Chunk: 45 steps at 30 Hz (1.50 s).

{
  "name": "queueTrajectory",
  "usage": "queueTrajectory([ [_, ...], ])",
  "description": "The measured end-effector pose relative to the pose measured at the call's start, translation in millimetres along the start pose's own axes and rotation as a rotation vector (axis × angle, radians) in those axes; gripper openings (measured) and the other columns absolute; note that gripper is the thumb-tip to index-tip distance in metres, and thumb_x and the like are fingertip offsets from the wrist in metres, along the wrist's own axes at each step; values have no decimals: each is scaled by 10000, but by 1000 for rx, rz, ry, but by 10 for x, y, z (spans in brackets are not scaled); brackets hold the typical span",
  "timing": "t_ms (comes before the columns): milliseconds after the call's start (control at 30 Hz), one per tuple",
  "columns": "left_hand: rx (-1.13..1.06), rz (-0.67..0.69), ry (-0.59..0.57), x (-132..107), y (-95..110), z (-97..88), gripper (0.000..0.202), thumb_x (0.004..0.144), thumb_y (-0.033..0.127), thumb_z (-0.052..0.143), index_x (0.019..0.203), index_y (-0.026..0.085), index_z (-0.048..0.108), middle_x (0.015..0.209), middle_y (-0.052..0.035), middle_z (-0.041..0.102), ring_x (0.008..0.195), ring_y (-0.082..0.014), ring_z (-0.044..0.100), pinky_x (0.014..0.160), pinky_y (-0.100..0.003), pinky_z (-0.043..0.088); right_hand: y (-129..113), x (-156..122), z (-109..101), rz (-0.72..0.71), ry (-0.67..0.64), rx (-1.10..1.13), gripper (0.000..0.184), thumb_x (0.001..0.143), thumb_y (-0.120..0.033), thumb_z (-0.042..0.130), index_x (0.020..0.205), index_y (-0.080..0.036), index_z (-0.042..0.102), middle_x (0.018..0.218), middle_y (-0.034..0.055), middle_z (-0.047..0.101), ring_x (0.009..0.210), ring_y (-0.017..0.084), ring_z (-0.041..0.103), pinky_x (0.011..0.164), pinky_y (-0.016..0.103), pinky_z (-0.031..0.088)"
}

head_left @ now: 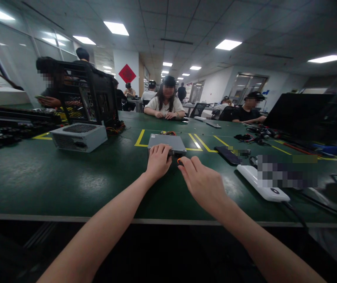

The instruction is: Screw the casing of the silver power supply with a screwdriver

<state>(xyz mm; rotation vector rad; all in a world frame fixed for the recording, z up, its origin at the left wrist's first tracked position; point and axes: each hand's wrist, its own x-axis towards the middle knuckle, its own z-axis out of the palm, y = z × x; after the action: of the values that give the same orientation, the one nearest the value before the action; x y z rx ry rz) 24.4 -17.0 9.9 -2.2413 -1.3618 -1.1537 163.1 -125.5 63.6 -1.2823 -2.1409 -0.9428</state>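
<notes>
A flat grey computer power supply (168,140) lies on the green table in front of me, with coloured wires showing behind its far edge. My left hand (158,159) grips its near left side, fingers bent over the top and the thumb along the front face. Just right of that, my right hand (199,175) is closed in a pinch close to the front face. Between its fingertips shows a small orange and black piece (179,160); its kind is too small to make out, and I cannot tell whether it touches the power supply.
To the left stand another power supply (80,137) and an open black computer case (87,94). On the right lie a dark phone (227,155), a white power strip (261,184), tangled cables (255,133) and a large black panel (306,116). A person (165,102) sits opposite.
</notes>
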Motion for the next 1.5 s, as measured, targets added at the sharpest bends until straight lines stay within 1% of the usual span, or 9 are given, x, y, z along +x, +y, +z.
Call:
queueTrajectory([
  [100, -8, 2, 2, 1, -2, 2, 290, 777, 193, 490, 1065, 221, 504, 1102, -69, 531, 1044, -229, 451, 921, -388, 321, 20, 4, -24, 49, -49, -5, 244, 885, -360, 379, 939, -176, 531, 776, 50, 573, 579, 140, 546, 431, 240, 318],
  [333, -3, 5, -1, -6, -3, 3, 271, 792, 206, 481, 1062, 216, 504, 1099, -62, 531, 1035, -223, 450, 919, -378, 324, -53, -84, 23, -110, -76, 36, 237, 872, -180, 366, 1083, -174, 472, 922, 78, 562, 654, 141, 558, 488, 239, 399],
  [467, 3, 3, 5, -7, -6, 6, 270, 791, 206, 483, 1060, 215, 505, 1100, -63, 533, 1034, -223, 450, 921, -377, 320, -8, -63, 25, 70, -60, 20, 227, 890, -327, 360, 990, -180, 499, 812, 49, 552, 570, 139, 544, 414, 237, 351],
  [633, 5, 11, 0, -6, -7, 7, 275, 797, 218, 481, 1071, 213, 502, 1106, -63, 531, 1043, -226, 446, 922, -375, 319, 0, -106, 14, 20, -110, 242, 295, 836, -164, 385, 1130, -152, 412, 1109, 131, 489, 846, 182, 571, 592, 262, 466],
  [733, 6, 4, 3, -8, -7, 7, 274, 792, 226, 494, 1065, 213, 506, 1104, -61, 531, 1044, -228, 444, 924, -376, 317, -48, -133, 62, -37, -120, 174, 269, 851, -162, 358, 1110, -158, 431, 989, 100, 535, 709, 157, 563, 596, 284, 461],
  [867, 9, 3, -1, -9, 0, 5, 276, 794, 221, 489, 1069, 211, 500, 1105, -62, 531, 1045, -227, 443, 924, -375, 317, -92, -115, 63, 127, -81, 82, 241, 879, -280, 358, 1059, -146, 447, 887, 86, 528, 579, 144, 531, 482, 266, 416],
  [1033, 16, -2, 7, -6, 6, 18, 272, 789, 215, 490, 1060, 218, 502, 1101, -59, 534, 1044, -227, 443, 934, -376, 309, -101, -157, 26, 26, -159, 294, 249, 830, -128, 352, 1072, -130, 410, 1114, 151, 441, 802, 165, 561, 641, 286, 475],
  [1300, 13, 6, 25, -21, 7, 36, 280, 782, 198, 492, 1062, 217, 496, 1107, -59, 531, 1046, -223, 443, 929, -372, 315, -59, -160, 78, 111, -78, -56, 245, 898, -333, 329, 1014, -175, 476, 784, 43, 536, 556, 147, 534, 459, 252, 369],
  [1500, 17, -7, 29, -22, 16, 56, 273, 783, 217, 498, 1056, 210, 498, 1103, -62, 529, 1049, -223, 440, 940, -375, 305, -56, -195, 60, -8, -74, 36, 246, 852, -178, 384, 1073, -117, 474, 1072, 142, 516, 805, 178, 566, 633, 268, 441],
])
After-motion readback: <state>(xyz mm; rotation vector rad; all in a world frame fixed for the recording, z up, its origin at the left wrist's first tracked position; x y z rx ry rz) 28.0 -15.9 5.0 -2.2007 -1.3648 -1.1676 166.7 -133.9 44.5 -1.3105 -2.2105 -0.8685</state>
